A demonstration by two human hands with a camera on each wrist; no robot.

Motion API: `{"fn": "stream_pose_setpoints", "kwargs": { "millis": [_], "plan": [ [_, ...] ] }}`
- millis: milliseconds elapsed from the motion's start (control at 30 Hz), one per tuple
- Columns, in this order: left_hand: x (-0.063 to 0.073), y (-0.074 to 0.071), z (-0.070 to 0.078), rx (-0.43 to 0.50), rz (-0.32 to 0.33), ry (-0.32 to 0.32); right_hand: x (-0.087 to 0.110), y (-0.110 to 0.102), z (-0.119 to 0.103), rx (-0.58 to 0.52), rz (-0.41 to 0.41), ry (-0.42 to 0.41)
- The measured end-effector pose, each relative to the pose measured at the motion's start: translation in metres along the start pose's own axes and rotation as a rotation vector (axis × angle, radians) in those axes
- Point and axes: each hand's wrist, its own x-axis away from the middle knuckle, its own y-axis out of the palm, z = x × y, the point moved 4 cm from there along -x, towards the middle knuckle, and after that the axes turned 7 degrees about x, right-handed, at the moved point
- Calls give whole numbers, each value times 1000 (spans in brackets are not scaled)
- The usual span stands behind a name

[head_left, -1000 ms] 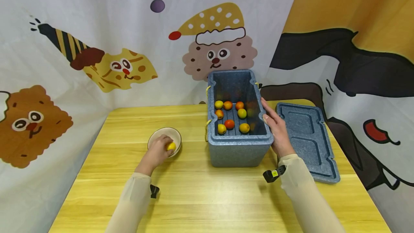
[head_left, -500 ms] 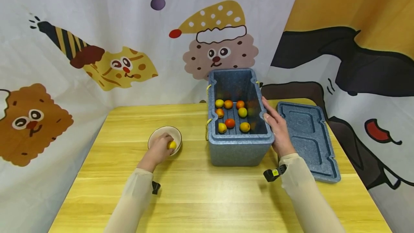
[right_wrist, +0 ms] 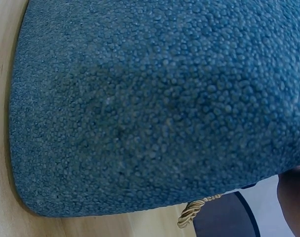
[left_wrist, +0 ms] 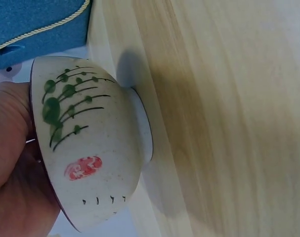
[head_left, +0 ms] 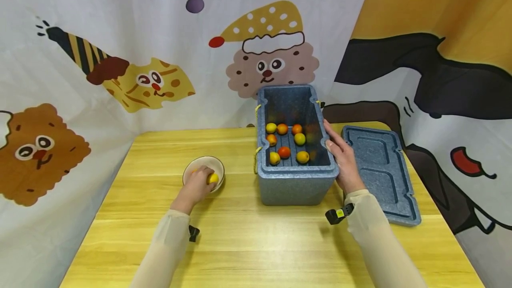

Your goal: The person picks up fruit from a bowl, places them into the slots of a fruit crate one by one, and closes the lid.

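My left hand point(head_left: 195, 186) reaches into a white bowl point(left_wrist: 85, 143) with a dark rim, decorated outside with green leaves and a red mark. Its fingers are curled round a small round yellow fruit point(head_left: 213, 178), which shows beside the fingertips; most of the bowl's inside is hidden by the hand. Against the right wall of a grey-blue foam box point(head_left: 298, 188) rests my right hand point(head_left: 345, 163), fingers straight along the outside and thumb at the rim. Several small yellow, orange and red fruits point(head_left: 284, 152) lie spread over the box's floor.
Flat on the table to the right of the box lies its grey-blue lid point(head_left: 376, 181). Yellow rope handles point(head_left: 256, 160) hang at the box's sides. Behind the wooden table point(head_left: 256, 243) hangs a printed curtain point(head_left: 160, 12).
Within the bowl, the fingers of my left hand have shifted slightly around the yellow fruit, and a bit of orange now shows beside the hand. My right hand stays on the box.
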Motion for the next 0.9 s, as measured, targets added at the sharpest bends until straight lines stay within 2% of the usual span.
{"fn": "stream_pose_setpoints", "kwargs": {
  "millis": [200,367,533,667,900],
  "plan": [
    [6,0,0,40,43,28,1,1,-1,-6,0,1],
    [9,-5,0,109,124,58,1,2,-1,3,1,-3],
    [10,-16,0,205,195,97,1,2,-1,-1,2,-15],
    [8,-25,0,322,223,81,1,1,-1,-3,5,-12],
    [5,-42,5,358,269,85,1,1,0,3,11,-4]
  ]
}}
